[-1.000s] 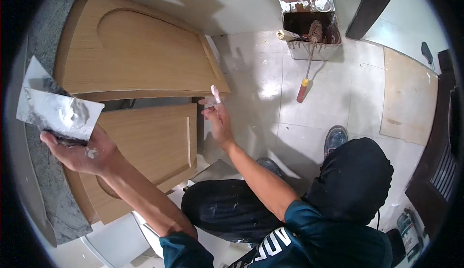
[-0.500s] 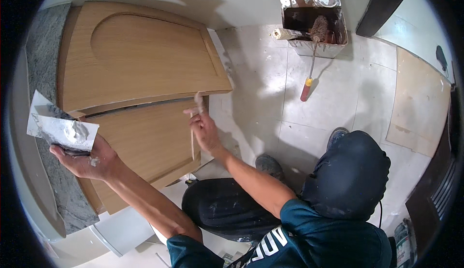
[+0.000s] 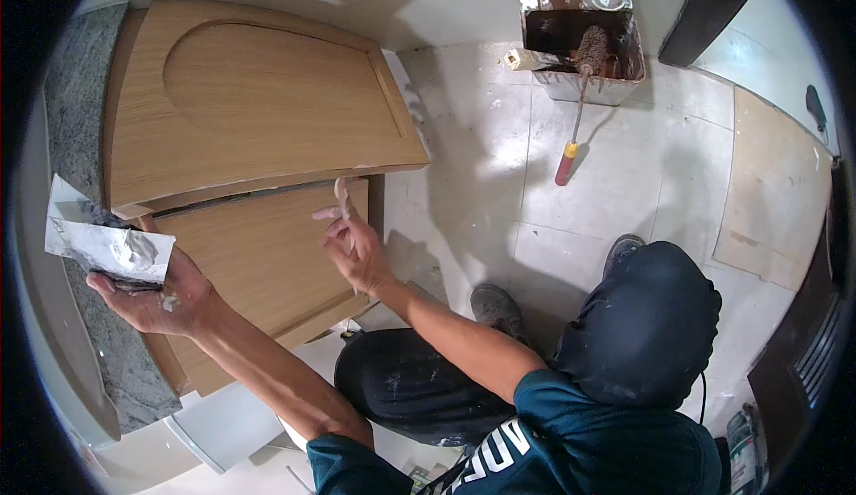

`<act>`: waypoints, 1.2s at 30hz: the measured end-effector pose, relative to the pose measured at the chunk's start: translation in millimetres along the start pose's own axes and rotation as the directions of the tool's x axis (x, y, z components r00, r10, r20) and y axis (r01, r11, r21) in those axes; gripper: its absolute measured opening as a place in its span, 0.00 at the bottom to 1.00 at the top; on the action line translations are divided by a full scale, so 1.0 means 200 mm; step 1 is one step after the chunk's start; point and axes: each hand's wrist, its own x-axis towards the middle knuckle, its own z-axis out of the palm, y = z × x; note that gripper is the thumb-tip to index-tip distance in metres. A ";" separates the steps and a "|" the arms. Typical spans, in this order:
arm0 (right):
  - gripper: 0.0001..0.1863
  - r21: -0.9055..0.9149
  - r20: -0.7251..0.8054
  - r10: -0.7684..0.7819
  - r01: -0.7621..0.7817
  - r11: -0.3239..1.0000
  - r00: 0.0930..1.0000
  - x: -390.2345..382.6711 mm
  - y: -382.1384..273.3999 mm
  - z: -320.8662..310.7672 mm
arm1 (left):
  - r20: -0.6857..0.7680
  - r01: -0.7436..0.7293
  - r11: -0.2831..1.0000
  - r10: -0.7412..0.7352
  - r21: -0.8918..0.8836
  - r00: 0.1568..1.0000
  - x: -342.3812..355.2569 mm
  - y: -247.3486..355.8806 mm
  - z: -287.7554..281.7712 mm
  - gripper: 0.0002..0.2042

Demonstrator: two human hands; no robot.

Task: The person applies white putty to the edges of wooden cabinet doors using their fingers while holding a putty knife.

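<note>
My left hand (image 3: 174,297) is closed under a bent white card (image 3: 73,235) and holds it beside the cabinet. A lump of white putty (image 3: 135,250) sits on the card, and a white smear marks my palm. My right hand (image 3: 355,252) is open and holds nothing. Its index finger points up close to the lower edge of the upper wooden cabinet door (image 3: 267,94), with the other fingers loosely bent and a whitish coating on the fingertips. Behind that hand is the lower wooden door (image 3: 241,259). I cannot tell whether the finger touches the wood.
An open rectangular metal can (image 3: 588,92) stands by the wall, with a brown paint-stained roller (image 3: 590,51) across it and its red-yellow handle leaning to the floor. A grey stone slab (image 3: 85,129) borders the cabinet. A tan board (image 3: 771,196) lies at the right.
My right hand has moved a little left along the upper door's lower edge. My left hand and the card have shifted slightly left and down.
</note>
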 end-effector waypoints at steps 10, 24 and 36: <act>0.47 0.124 -0.084 -0.002 0.012 0.992 0.996 0.09 0.03 -0.05 | 0.030 0.041 0.994 -0.038 -0.103 0.999 -0.01 0.02 0.05 0.21; 0.47 -0.001 0.061 -0.113 0.113 0.994 0.992 0.08 -0.14 0.01 | 0.000 0.014 0.999 -0.014 -0.041 1.000 -0.04 0.02 0.10 0.26; 0.48 -0.007 0.086 -0.200 0.202 0.979 0.976 0.06 -0.20 0.09 | 0.067 0.042 0.998 -0.039 -0.045 0.997 -0.03 0.03 0.05 0.23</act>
